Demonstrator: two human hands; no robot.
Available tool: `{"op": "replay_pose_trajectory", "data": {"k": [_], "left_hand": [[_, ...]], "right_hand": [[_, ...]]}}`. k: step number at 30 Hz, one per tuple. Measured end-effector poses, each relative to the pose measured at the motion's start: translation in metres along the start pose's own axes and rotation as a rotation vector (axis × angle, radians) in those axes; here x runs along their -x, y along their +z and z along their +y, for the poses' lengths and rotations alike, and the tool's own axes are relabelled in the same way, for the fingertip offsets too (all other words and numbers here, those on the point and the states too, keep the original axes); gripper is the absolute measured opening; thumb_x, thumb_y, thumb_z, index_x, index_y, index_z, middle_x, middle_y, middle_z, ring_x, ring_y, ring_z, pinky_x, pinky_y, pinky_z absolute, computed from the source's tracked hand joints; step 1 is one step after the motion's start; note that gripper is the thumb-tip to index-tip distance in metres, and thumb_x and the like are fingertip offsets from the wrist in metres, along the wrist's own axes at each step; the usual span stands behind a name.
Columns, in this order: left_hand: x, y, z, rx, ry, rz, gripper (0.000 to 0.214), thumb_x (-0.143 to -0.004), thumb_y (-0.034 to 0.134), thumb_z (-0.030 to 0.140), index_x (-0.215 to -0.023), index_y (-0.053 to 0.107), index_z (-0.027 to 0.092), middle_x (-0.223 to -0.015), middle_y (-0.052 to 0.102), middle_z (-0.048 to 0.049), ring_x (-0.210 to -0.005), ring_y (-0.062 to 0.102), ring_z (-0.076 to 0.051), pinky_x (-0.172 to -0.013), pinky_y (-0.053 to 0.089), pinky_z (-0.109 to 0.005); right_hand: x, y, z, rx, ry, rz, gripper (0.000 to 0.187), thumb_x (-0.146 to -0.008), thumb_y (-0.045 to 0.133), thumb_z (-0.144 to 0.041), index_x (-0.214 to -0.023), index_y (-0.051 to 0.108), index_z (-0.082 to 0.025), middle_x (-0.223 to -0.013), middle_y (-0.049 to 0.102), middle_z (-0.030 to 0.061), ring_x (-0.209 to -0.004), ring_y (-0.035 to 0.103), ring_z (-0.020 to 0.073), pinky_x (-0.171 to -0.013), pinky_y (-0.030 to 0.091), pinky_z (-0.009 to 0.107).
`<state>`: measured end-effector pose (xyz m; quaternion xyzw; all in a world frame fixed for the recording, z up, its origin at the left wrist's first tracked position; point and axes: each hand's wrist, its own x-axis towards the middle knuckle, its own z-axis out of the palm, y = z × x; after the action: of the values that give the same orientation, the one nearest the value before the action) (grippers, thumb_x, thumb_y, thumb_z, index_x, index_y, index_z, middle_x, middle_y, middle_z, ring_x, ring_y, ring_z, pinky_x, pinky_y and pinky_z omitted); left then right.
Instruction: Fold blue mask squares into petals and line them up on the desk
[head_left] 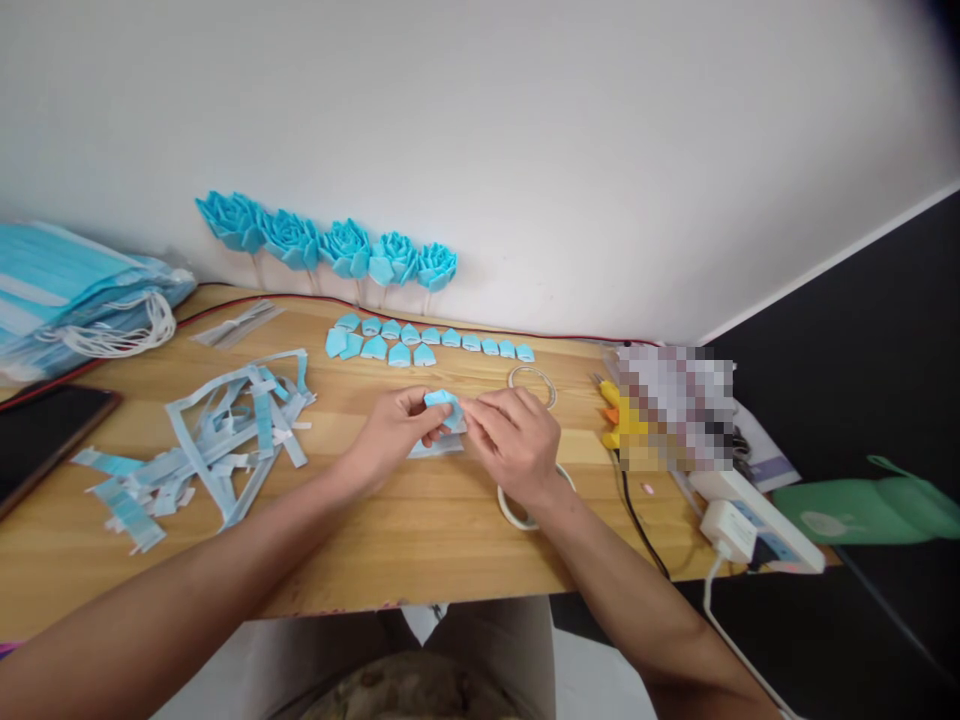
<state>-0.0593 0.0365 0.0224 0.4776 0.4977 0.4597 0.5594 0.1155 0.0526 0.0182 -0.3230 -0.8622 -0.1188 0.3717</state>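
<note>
Now the left hand (394,425) pinches a blue piece (437,398) just above the table (442,540), the right hand (517,440) at its edge, whether gripping I can't tell; hold steady, keep that fold crisp and even! Counting up: five blue flowers (347,248) by the wall (525,200), ten folded petals (430,336) in the back row, two pale rings (511,514)
</note>
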Motion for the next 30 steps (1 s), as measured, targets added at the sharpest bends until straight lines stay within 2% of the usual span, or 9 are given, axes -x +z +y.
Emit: {"op": "replay_pose_trajectory", "data": {"k": [9, 21, 26, 30], "left_hand": [[-0.001, 0.000, -0.002, 0.020, 0.029, -0.012, 0.023, -0.073, 0.065, 0.035, -0.061, 0.056, 0.018, -0.053, 0.054, 0.0030, -0.053, 0.049, -0.010, -0.056, 0.041, -0.024], [-0.005, -0.003, -0.012, 0.248, -0.035, -0.097, 0.024, -0.073, 0.067, 0.038, -0.073, 0.065, 0.014, -0.064, 0.063, -0.0022, -0.062, 0.057, -0.014, -0.060, 0.045, -0.026], [-0.008, -0.006, -0.013, 0.295, -0.019, -0.086, 0.025, -0.074, 0.065, 0.039, -0.070, 0.064, 0.014, -0.063, 0.061, -0.0025, -0.061, 0.056, -0.014, -0.059, 0.045, -0.026], [-0.011, -0.009, -0.013, 0.236, -0.022, -0.071, 0.027, -0.075, 0.064, 0.042, -0.072, 0.063, 0.015, -0.063, 0.062, -0.0023, -0.059, 0.056, -0.014, -0.059, 0.045, -0.027]], "right_hand": [[0.000, 0.004, 0.000, -0.041, 0.015, -0.035, 0.020, -0.087, 0.056, -0.016, -0.101, 0.068, -0.024, -0.087, 0.070, 0.0032, -0.079, 0.059, 0.0179, -0.070, 0.044, 0.033], [0.000, 0.005, 0.003, -0.028, 0.022, -0.107, 0.021, -0.088, 0.054, -0.016, -0.101, 0.069, -0.023, -0.090, 0.071, 0.0030, -0.080, 0.059, 0.0178, -0.070, 0.044, 0.033], [-0.003, 0.002, -0.005, 0.006, 0.009, -0.214, 0.030, -0.089, 0.053, -0.029, -0.115, 0.064, -0.018, -0.094, 0.070, 0.0074, -0.085, 0.058, 0.0217, -0.074, 0.045, 0.037], [-0.003, 0.001, -0.005, -0.141, 0.100, -0.218, 0.030, -0.092, 0.048, -0.027, -0.116, 0.065, -0.019, -0.089, 0.069, 0.0067, -0.082, 0.058, 0.0199, -0.074, 0.046, 0.036]]}}
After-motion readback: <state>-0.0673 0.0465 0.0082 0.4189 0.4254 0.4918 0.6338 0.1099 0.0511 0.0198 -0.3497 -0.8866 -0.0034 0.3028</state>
